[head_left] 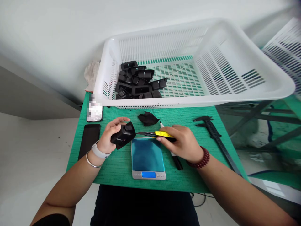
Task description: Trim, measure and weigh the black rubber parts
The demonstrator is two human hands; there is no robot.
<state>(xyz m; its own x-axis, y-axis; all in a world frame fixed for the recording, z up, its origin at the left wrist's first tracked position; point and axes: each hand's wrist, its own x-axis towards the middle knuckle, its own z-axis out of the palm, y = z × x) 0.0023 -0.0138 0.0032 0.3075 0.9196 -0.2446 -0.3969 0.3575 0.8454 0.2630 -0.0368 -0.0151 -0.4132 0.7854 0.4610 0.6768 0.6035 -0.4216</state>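
- A left hand (110, 135) grips a black plastic part (123, 135), fingers closed around its far side, holding it just above the near-left corner of a small scale (148, 158) on the green table (188, 175).
- The part sits directly left of the blade tip of a yellow knife (157, 134); the two look to be touching or very nearly so, though the contact point is too small to confirm.
- The knife's long axis runs almost level, left to right, its blade pointing left at the part.
- The right hand (182, 142) holds the knife, fingers closed over its handle, with a marker (175, 158) lying partly under that hand.
- Behind, more black parts lie piled in the left end of a white basket (235, 94).
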